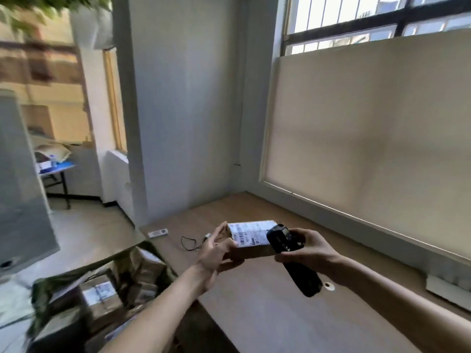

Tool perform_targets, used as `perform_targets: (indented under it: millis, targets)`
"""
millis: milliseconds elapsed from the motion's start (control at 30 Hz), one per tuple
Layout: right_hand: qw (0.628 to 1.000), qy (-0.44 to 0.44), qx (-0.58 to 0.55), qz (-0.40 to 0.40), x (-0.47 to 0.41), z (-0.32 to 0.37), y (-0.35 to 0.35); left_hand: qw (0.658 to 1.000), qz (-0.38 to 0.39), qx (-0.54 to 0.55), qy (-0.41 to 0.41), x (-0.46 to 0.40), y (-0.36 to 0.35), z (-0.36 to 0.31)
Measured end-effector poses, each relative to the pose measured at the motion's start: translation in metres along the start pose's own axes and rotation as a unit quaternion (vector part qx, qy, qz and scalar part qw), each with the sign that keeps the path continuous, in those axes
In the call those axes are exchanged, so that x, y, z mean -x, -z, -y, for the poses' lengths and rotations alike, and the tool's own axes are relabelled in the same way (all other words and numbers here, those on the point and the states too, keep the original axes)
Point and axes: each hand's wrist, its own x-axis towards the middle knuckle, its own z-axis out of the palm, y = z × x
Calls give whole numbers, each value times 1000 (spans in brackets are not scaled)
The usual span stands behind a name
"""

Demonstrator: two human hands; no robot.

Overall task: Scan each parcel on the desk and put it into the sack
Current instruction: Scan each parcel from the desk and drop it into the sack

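Note:
A small brown cardboard parcel (251, 240) with a white barcode label on top is held above the wooden desk (267, 309). My left hand (216, 250) grips its left end. My right hand (309, 247) holds a black handheld scanner (290, 256) with its head over the right part of the label. At the lower left, below the desk's edge, an open dark sack (89, 296) contains several brown parcels with labels.
A white remote (158, 233) and a thin black cable (191, 243) lie at the desk's far left. A small round hole (328, 285) is in the desktop. A window with a beige blind (369, 138) runs along the right. A white power strip (448, 289) sits at the right edge.

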Motion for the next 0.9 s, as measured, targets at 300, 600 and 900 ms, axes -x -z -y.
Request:
perform_targets:
  millis: [300,600,900]
  targets:
    - [980,98,-42,166,-83,101,-219,975,-220,-22,-17,68,227,-23]
    - [949,116,-46,290,-147,163,-411,931,-365,-23,-7,105,382,-19]
    - [921,61,-5,385,-222,152,-574,887,-458,9,50,45,498,35]
